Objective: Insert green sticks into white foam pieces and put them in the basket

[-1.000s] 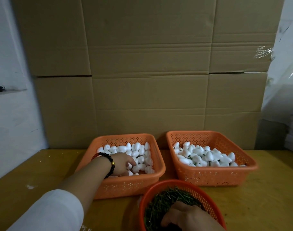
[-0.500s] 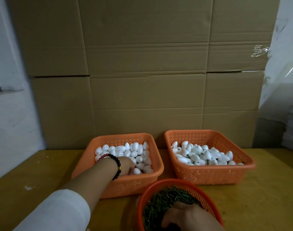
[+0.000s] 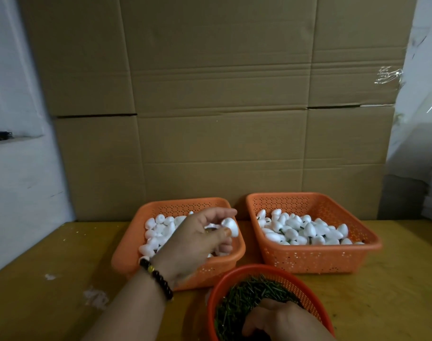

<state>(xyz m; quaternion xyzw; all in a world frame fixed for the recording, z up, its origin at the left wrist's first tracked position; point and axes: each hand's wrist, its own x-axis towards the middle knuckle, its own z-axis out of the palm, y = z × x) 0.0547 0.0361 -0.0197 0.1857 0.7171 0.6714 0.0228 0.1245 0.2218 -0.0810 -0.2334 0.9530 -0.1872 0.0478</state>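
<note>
My left hand is raised over the left orange basket and pinches a white foam piece between thumb and fingers. That basket holds several plain white foam pieces. The right orange basket holds several foam pieces with green sticks in them. In front stands a round orange basket full of green sticks. My right hand reaches down into those sticks, fingers curled; its fingertips are hidden among them.
The baskets stand on a yellow wooden table. A wall of stacked cardboard boxes rises right behind them. A white wall closes the left side. Clear plastic sheeting hangs at the right.
My left hand has lifted out of the left basket with one foam piece pinched in it. My right hand stays in the stick basket.
</note>
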